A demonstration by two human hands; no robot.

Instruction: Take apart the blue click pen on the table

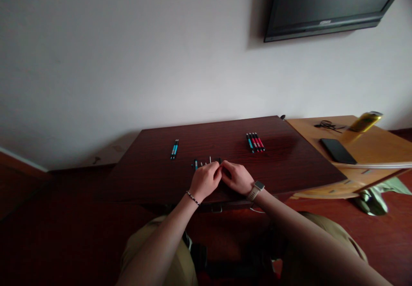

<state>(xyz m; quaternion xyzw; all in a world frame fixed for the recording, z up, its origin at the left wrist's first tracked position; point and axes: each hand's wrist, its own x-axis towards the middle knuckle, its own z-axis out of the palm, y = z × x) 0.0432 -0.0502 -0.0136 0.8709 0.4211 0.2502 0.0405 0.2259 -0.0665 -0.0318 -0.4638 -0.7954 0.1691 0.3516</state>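
Observation:
My left hand and my right hand meet over the front middle of the dark table, fingertips pinched together. Between them is something small that my fingers mostly hide; a dark tip shows just beyond. Past my left hand lie several small pen parts, among them a blue barrel piece and a thin pale piece. To the left, two blue-and-black pens lie side by side. A row of several blue and red pens lies at the right.
A wooden cabinet adjoins the table's right side. On it are a black phone, a dark cable and a yellow can. A television hangs on the wall above. My knees are below the table's front edge.

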